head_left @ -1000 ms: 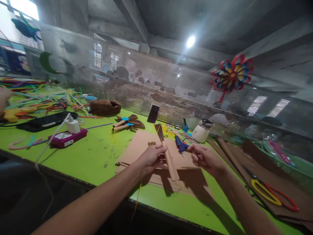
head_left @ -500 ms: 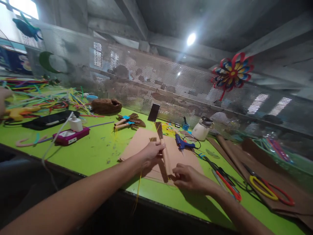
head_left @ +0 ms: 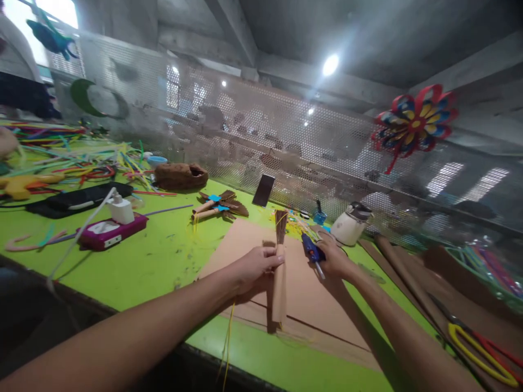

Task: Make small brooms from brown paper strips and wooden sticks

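My left hand is closed around a small handmade broom, gripping it just below the brown bristles, which point away from me. Its tan rolled handle runs down toward the table's front edge. On the right, my right hand has its fingers around the handle of a blue glue gun, whose nozzle points toward me. Beneath both lie tan paper sheets. Yellow string hangs over the table's edge below my left forearm.
Scissors and brown paper lie at the right, near a white jug. Two finished-looking brooms, a phone and a brown pouch stand farther back. A purple power strip is at left. Another person's hand shows at far left.
My right hand has left the lower end of the broom handle, moved up and away, and taken hold of the glue gun. My left hand still holds the broom, now more upright in view.
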Available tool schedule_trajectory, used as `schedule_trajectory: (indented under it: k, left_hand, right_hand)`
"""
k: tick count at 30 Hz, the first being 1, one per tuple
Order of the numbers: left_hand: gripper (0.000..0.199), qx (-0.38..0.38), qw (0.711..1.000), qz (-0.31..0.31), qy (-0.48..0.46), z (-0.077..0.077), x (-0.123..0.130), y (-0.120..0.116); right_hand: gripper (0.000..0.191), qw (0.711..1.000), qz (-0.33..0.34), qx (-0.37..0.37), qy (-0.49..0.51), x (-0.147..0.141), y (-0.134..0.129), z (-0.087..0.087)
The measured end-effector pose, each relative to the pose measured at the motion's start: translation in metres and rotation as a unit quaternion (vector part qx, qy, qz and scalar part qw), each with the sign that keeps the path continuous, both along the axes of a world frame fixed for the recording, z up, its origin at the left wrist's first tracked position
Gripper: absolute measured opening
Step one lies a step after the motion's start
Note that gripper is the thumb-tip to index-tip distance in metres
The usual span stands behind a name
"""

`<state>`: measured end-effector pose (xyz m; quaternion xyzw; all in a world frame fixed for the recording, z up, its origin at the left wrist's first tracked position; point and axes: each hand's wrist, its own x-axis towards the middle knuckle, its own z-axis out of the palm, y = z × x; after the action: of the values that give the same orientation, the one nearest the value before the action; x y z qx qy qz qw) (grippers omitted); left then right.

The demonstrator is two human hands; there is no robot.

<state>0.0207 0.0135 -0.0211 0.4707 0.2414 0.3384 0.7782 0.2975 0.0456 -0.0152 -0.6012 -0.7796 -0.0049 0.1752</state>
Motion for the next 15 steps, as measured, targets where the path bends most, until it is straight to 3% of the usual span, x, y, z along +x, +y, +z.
schedule_trajectory:
  k: [4,7,13,15]
  left_hand:
    - [0.028,-0.007,1.0,0.014,-0.019,0.011,-0.002,-0.001]
    - [0.026,0.001,1.0,0.026,-0.001,0.017,-0.005,-0.003]
    - [0.028,-0.013,0.999,0.038,0.002,0.017,-0.007,-0.001]
    - [0.028,-0.017,0.999,0.036,-0.005,0.016,-0.006,0.0]
  right_hand:
    - [0.027,1.0,-0.001,0.007,0.017,0.005,-0.006,-0.014]
    - [0.031,0.998,-0.001,0.023,0.054,0.006,-0.014,-0.012]
    - [0.033,0.978,0.015,-0.004,0.207,0.007,-0.053,0.021]
    - [0.028,0.976,0.008,-0.027,0.217,0.006,-0.069,0.034]
